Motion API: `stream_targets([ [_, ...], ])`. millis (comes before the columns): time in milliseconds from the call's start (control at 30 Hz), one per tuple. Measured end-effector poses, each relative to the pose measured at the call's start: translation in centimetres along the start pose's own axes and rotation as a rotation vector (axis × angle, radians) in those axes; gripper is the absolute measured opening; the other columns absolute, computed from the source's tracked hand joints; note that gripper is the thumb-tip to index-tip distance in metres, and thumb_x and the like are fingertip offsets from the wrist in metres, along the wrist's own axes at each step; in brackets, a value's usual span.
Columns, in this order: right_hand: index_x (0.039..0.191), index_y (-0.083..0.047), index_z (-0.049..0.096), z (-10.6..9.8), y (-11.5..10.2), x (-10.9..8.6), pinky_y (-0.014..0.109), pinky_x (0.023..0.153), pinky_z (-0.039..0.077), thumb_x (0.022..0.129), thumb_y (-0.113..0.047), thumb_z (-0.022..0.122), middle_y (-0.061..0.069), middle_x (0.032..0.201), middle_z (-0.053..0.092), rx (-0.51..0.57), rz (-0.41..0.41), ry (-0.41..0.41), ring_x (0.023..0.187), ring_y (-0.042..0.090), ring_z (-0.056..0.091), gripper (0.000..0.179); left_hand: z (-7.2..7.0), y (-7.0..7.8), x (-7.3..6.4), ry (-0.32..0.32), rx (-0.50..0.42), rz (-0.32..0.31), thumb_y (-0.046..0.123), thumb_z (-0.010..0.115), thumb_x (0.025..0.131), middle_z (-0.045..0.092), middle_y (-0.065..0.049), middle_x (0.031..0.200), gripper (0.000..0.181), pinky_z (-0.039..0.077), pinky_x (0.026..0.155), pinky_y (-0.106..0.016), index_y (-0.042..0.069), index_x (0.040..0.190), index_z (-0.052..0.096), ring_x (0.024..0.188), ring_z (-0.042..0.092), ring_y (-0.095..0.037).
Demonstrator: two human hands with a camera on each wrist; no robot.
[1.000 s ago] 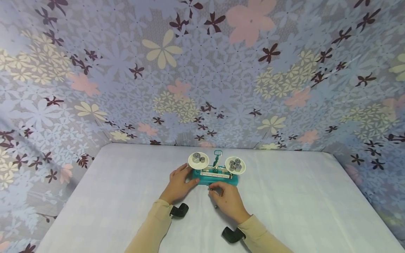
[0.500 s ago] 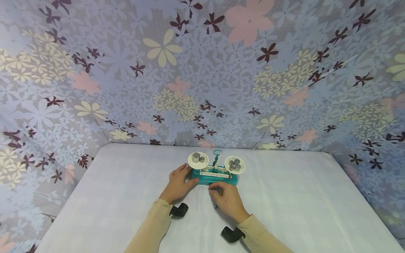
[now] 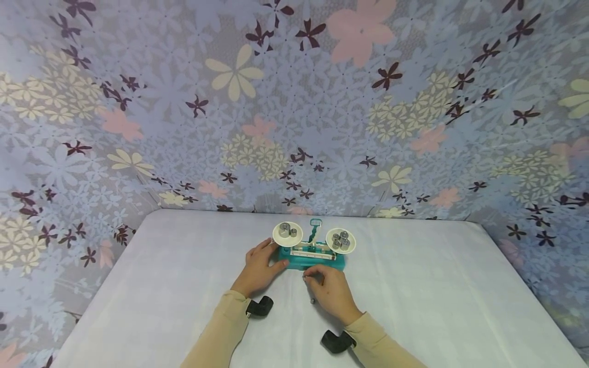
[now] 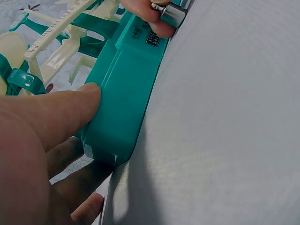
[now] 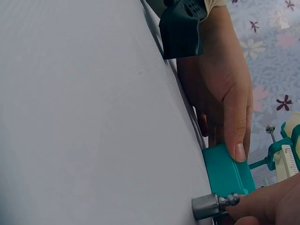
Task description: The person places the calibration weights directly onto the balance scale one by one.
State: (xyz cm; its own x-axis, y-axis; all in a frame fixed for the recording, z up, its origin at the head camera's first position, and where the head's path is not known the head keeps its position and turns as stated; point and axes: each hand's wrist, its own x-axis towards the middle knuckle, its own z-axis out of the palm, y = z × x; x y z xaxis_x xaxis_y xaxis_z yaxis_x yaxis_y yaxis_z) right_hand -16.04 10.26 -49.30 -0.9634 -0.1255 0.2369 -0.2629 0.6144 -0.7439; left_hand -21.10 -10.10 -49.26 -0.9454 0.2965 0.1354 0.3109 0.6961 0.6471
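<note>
A teal balance scale (image 3: pixel 299 263) with two cream pans stands on the white-covered table. My left hand (image 3: pixel 258 268) grips the left end of its base, thumb on the front and fingers round the end, as the left wrist view shows. With fingertips close at the front of the base, my right hand (image 3: pixel 331 294) pinches a small metal weight (image 5: pixel 205 206) by its knob. Another small weight (image 3: pixel 313 301) sits on the cloth beside the right thumb. The left pan (image 3: pixel 278 239) carries a large and a small weight; the right pan (image 3: pixel 351 245) carries several.
A white cloth (image 3: pixel 437 286) covers the table on both sides of the scale. Behind it hangs a flower-patterned curtain (image 3: pixel 322 128). Black cameras are strapped at the left wrist (image 3: pixel 260 306) and the right wrist (image 3: pixel 337 341).
</note>
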Motion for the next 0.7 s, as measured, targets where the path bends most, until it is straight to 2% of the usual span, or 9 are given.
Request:
stream_targets([
  [167,0.086,-0.017,0.070,0.1,0.1,0.0,0.022,0.040,0.036,0.083,-0.011,0.068,-0.012,0.070,0.059,-0.004,-0.005,0.005,0.046,0.005,0.043,0.008,0.2,-0.3,0.1,0.002,0.001,-0.007,0.042,0.058,0.089,0.044,-0.005,0.140,0.061,0.013,0.108,-0.051,0.010,0.138,0.043,0.137,0.025,-0.023],
  [567,0.086,-0.018,0.070,-0.2,0.0,0.7,0.022,0.039,0.036,0.083,-0.013,0.068,-0.012,0.064,0.057,0.026,0.028,-0.019,0.044,0.006,0.043,0.006,0.2,-0.6,0.8,0.016,-0.023,0.028,0.041,0.059,0.089,0.046,-0.008,0.139,0.061,0.014,0.106,-0.052,0.007,0.137,0.044,0.136,0.027,-0.026],
  [700,0.087,-0.016,0.070,-0.5,-0.3,1.0,0.022,0.038,0.035,0.083,-0.012,0.068,-0.010,0.060,0.055,0.038,0.001,-0.016,0.042,0.006,0.042,0.006,0.2,-0.7,1.1,0.013,-0.022,0.018,0.041,0.059,0.089,0.046,-0.007,0.139,0.061,0.013,0.107,-0.051,0.008,0.138,0.044,0.136,0.026,-0.025],
])
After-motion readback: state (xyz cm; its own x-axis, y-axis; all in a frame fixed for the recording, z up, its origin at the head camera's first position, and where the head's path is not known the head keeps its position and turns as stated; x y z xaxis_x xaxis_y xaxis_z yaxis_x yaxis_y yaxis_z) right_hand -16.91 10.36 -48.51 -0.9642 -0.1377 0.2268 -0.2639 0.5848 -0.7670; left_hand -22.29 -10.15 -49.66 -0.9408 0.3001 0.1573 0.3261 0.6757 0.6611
